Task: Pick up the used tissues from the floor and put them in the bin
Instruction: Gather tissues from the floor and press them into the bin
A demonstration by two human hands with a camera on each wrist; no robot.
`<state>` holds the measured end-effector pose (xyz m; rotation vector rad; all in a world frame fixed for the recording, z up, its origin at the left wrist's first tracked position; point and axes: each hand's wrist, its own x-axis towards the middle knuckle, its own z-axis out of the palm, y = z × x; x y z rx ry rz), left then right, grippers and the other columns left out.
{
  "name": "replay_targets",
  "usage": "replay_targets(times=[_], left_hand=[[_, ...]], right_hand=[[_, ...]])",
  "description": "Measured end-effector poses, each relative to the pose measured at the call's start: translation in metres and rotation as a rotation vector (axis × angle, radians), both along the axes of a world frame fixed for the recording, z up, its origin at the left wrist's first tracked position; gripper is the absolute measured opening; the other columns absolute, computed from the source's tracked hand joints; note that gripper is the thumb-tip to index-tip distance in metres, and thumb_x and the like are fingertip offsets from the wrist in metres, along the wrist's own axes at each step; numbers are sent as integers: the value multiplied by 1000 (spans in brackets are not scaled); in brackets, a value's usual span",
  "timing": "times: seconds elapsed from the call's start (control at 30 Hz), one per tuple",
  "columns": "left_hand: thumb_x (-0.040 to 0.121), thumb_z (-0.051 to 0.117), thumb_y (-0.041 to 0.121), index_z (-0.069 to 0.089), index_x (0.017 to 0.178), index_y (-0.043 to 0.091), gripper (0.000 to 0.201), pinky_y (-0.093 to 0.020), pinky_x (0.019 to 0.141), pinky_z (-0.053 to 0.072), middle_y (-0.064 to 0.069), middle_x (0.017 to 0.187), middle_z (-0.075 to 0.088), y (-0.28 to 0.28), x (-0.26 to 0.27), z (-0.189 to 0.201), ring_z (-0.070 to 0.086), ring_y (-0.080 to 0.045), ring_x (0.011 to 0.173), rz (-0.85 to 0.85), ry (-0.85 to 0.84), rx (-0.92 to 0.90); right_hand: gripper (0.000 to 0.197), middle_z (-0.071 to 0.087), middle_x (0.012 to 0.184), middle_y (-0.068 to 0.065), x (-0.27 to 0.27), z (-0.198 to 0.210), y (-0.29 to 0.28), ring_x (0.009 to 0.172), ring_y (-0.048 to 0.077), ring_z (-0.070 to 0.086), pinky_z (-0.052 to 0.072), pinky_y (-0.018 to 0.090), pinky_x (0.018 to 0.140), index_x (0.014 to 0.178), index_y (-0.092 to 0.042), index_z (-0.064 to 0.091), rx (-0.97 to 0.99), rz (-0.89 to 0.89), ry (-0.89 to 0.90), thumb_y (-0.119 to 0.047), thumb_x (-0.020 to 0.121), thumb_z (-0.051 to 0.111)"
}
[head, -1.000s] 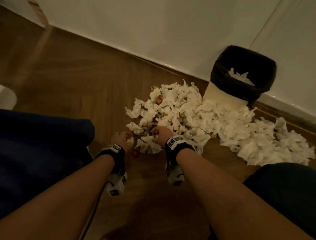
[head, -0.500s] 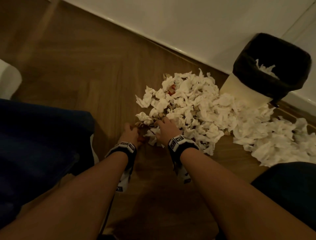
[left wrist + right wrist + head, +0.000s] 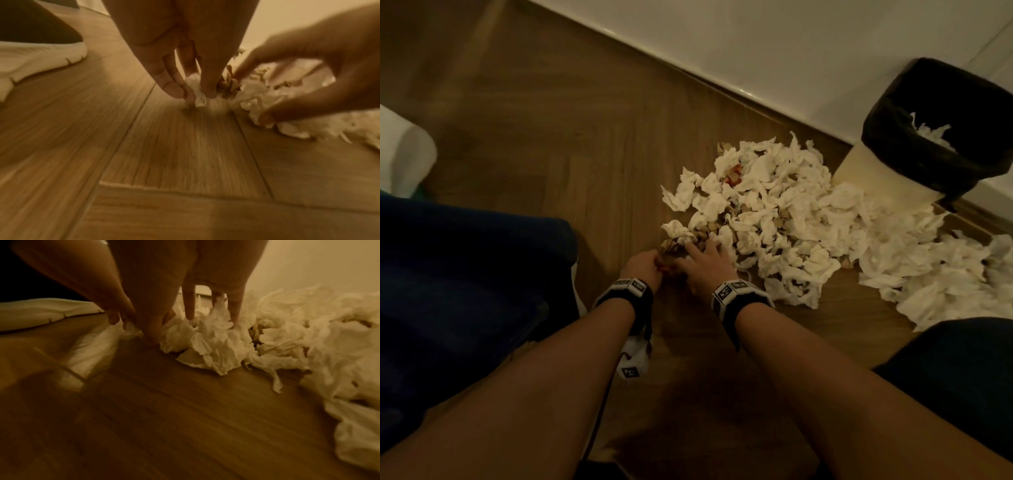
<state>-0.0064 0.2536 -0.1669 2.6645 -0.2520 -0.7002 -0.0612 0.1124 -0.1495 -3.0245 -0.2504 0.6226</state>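
Both hands (image 3: 674, 265) at tissues' (image 3: 774, 219) edge

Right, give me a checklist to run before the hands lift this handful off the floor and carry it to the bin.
1. Left hand has a grip on tissue: ok, its fingertips pinch a small white tissue at floor level.
2. Right hand has a grip on tissue: cannot tell, its spread fingers press into the edge of the tissue pile but no closed hold shows.
3. Bin is open: ok, the black liner is folded over the rim, no lid shows.
4. Room in the bin: ok, only a few tissues show inside.
5. Only tissue gathered: not ok, brown scraps lie among the fingers.
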Motion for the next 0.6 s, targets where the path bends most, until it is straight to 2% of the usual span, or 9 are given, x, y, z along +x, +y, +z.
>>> replay_targets(times=[0.13,0.23,0.33,0.43,0.5,0.6], left_hand=[[87,55,14,67,93,18,15,-29,76,50,-4,101,68,7,1,2,62,-22,94,91,12,-30],[84,57,15,68,90,16,12,-23,70,42,-1,99,68,12,1,3,60,-18,89,153,15,-57],[83,60,19,66,82,20,6,-23,67,41,-1,94,69,17,3,3,56,-14,79,191,20,-61],[81,64,22,71,84,19,8,-27,74,50,-1,93,70,19,4,4,62,-18,87,223,23,-88],[81,66,22,71,82,20,5,-29,79,51,-1,94,69,19,4,6,62,-18,90,245,44,-117],[80,69,17,67,75,21,7,-31,81,54,-3,93,70,15,4,13,63,-17,89,292,97,-217]], right_hand=[[33,28,144,10,1,-2,0,128,42,31,40,54,96,129,-22,43,24,-17,87,-22,96,44],[29,31,135,11,4,-4,1,124,38,34,44,52,90,125,-18,45,29,34,142,-20,97,42],[30,33,133,10,10,-5,7,125,32,33,41,55,93,126,-11,45,72,-12,241,-19,97,42],[34,43,130,13,22,-1,7,122,30,44,42,44,100,127,-4,52,107,-56,251,-15,95,50],[32,53,125,14,29,4,1,116,30,53,44,36,97,121,-5,60,205,-175,181,-9,89,57],[24,62,115,11,33,12,-16,105,26,59,47,32,84,111,-7,63,533,-566,38,-6,88,58]])
